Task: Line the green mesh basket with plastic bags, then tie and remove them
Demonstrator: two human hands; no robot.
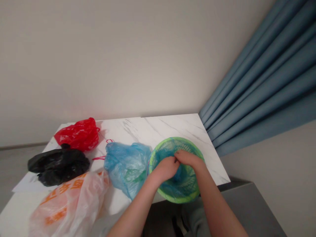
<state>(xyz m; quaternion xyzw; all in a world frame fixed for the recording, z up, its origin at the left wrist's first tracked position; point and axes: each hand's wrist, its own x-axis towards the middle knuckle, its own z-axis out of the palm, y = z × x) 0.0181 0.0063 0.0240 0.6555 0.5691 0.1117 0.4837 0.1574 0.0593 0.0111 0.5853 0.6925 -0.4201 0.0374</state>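
So at the very bottom, 2 bare forearms [142, 210] are reaching in from the near side, with some grey furniture [249, 207] sitting off to the right and a white bag with orange print [74, 204] slumping on the left. Both hands are meeting over the green basket [170, 198], which is sitting at the near edge of the table toward the right, mouth facing up. The left hand [168, 168] is curling its fingers inward, knuckles up, pretty narrow. The right hand [186, 157] is bending in from the other side, also narrow, its fingertips lying right up against the left's. Honestly can't tell if either is actually pinching anything, since the fingertips are hiding each other. Thin blue plastic [186, 187] is lining the inside of the basket, and a bluer clump of it is bunching just below the left hand. A see-through blue bag [125, 164] with reddish ties is lying just left of the basket, then a crumpled black bag [61, 166] farther left, and a red bag [80, 135] is resting behind that. Past the marbled white tabletop [158, 128], a blue curtain [259, 89] is hanging on the right against a plain wall [123, 49].
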